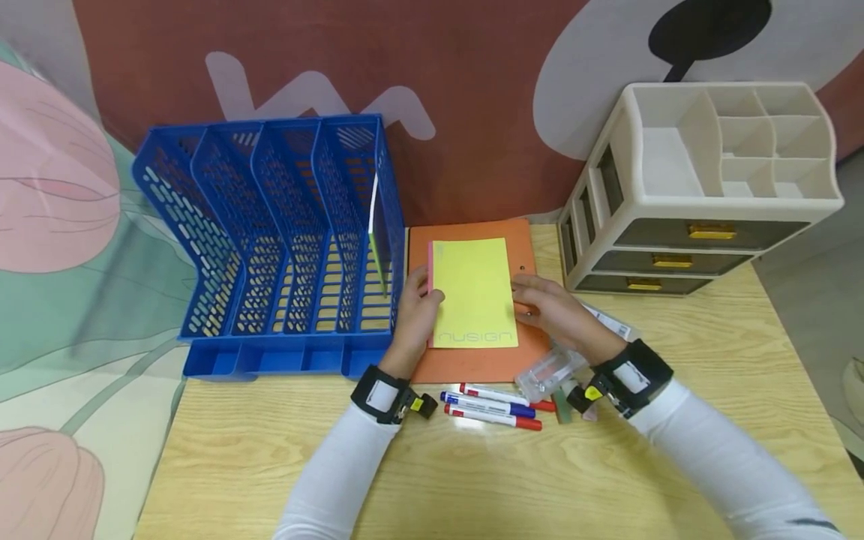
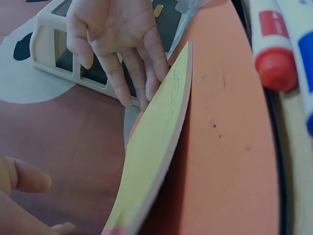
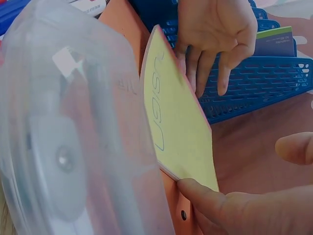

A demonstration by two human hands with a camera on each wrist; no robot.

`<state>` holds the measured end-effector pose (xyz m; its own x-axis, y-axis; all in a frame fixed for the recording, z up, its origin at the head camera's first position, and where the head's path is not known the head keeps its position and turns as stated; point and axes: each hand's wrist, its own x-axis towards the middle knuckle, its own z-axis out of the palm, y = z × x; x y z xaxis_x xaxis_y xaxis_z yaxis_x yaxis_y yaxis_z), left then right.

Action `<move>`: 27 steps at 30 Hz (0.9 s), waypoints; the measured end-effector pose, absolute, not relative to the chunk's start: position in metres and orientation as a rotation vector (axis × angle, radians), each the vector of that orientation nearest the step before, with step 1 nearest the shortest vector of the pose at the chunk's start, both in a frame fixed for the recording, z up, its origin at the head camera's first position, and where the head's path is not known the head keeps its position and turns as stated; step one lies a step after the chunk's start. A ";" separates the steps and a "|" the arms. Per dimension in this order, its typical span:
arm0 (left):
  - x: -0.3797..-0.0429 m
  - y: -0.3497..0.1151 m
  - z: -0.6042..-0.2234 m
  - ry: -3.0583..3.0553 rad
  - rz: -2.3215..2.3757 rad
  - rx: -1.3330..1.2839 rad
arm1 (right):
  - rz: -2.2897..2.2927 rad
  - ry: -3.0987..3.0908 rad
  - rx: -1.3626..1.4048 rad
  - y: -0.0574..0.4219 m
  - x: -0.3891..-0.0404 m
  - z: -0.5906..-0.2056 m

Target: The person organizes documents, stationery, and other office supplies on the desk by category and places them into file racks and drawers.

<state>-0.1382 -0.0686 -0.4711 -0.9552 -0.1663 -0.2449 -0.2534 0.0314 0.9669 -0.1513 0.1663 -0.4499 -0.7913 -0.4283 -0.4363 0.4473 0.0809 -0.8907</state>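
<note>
A yellow notepad (image 1: 474,292) with "nusign" lettering and a pink left edge lies over an orange folder (image 1: 486,366). In the left wrist view the pad (image 2: 154,139) stands partly off the folder, with shadow beneath. My left hand (image 1: 415,315) is at its pink edge, the fingers mostly straight and the thumb apart from the pad. On the opposite edge, my right hand (image 1: 556,311) touches the pad with a fingertip; its thumb stays apart, as the right wrist view shows. The undersides of the fingers are partly hidden.
Left stands a blue file rack (image 1: 286,345) with a thin booklet (image 1: 378,240) in its rightmost slot. Several markers (image 1: 493,420) lie in front of the folder. A clear plastic case (image 1: 550,373) sits under my right wrist. A white drawer organizer (image 1: 709,214) stands back right.
</note>
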 end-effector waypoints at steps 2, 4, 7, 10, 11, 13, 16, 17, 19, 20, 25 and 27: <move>-0.138 -0.069 -0.470 2.218 2.108 -0.495 | -1.785 1.726 0.026 0.167 -0.151 -0.450; -0.138 -0.070 -0.468 2.226 2.114 -0.526 | -1.785 1.724 0.024 0.168 -0.150 -0.450; -0.139 -0.071 -0.467 2.228 2.127 -0.544 | -1.785 1.727 0.026 0.168 -0.149 -0.451; -0.140 -0.071 -0.466 2.212 2.138 -0.549 | -1.783 1.737 0.026 0.168 -0.148 -0.452; -0.140 -0.071 -0.466 2.199 2.145 -0.554 | -1.786 1.739 0.027 0.168 -0.147 -0.452; -0.141 -0.071 -0.466 2.142 2.171 -0.566 | -1.790 1.741 0.035 0.167 -0.146 -0.452; -0.142 -0.072 -0.466 2.034 2.195 -0.576 | -1.791 1.736 0.049 0.167 -0.145 -0.453; -0.142 -0.072 -0.466 1.996 2.209 -0.568 | -1.788 1.739 0.048 0.167 -0.145 -0.454; -0.142 -0.072 -0.467 1.936 2.226 -0.545 | -1.781 1.739 0.056 0.167 -0.145 -0.455; -0.142 -0.072 -0.467 1.909 2.240 -0.534 | -1.780 1.737 0.054 0.168 -0.145 -0.455; -0.142 -0.071 -0.468 1.780 2.322 -0.510 | -1.785 1.728 0.063 0.170 -0.144 -0.454; -0.142 -0.070 -0.467 1.722 2.351 -0.505 | -1.784 1.727 0.062 0.171 -0.145 -0.454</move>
<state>-0.1420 -0.0701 -0.4668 -0.9253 -0.0521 -0.3757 -0.3425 -0.3109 0.8866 -0.1445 0.1707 -0.4538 -0.7905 -0.4080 -0.4569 0.4699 0.0745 -0.8796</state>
